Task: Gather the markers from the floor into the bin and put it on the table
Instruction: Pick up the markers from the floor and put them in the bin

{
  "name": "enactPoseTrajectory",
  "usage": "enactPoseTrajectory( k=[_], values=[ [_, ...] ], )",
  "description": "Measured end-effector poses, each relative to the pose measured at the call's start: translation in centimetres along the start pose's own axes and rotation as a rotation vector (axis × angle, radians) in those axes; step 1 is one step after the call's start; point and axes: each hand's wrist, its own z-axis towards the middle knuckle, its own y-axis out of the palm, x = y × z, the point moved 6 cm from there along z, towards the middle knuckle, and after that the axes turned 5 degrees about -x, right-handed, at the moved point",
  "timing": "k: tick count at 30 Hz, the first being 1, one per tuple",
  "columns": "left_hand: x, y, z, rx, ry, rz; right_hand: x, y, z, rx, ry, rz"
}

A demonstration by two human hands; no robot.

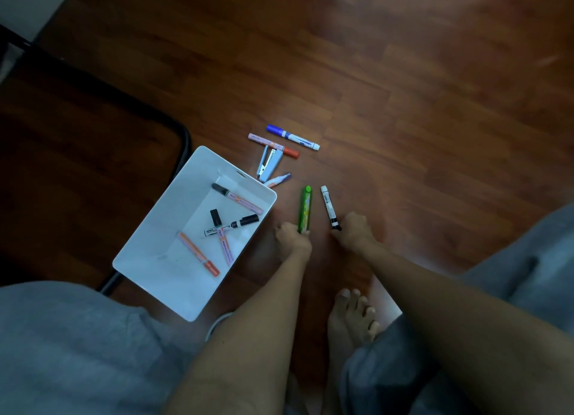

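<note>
- Grey-trousered knees (71,346) nearest camera, bare foot (352,318) on the wooden floor (403,88) between them; person crouches or sits low.
- Left hand (292,237) curled around the near end of a green marker (305,209), marker angled up off or along the floor, can't tell which.
- Right hand (354,231) pinching the dark end of a white-and-black marker (330,206), same doubt about lift.
- White bin (149,278) on the floor just left of the left hand, near a dark metal frame (183,135); four or so markers lie inside, including an orange one (198,254).
- Still on the floor past the bin's far corner: blue marker (292,136), pink marker with red cap (273,145), a smaller one (278,179) at the bin's rim, plus a stapler (269,163), not a marker.
- Step in hand: mid-gather, both hands grabbing one marker each.
- Next likely: carry both left over the bin's rim and release; then the far cluster, leaving the stapler out.
- Table not in view; bin lift comes last.
</note>
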Motion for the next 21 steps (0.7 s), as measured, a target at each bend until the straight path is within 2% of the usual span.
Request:
enactPoseTrajectory(
  k=[4,9,14,16,19,21],
  values=[
    [1.2,0.0,-1.2,-0.094,0.018,-0.201,-0.3,-0.8,-0.1,-0.007,0.029,0.066],
    [4.8,-1.9,-3.6,-0.069,0.113,-0.329,-3.6,-3.8,-1.2,0.027,-0.036,0.119],
    [8.5,-5.5,-5.5,0.000,0.305,-0.387,-6.7,-7.7,-3.7,0.088,-0.142,0.137],
    [9.0,-7.9,-6.4,0.080,0.407,-0.375,-8.4,-8.8,-4.7,0.079,-0.218,0.163],
    [7.8,-11.8,-7.4,0.212,0.487,-0.419,-12.0,-9.2,-6.1,-0.021,-0.392,0.267],
    [5.8,-14.2,-7.3,0.264,0.448,-0.464,-14.4,-9.0,-7.1,-0.095,-0.464,0.324]
  ],
)
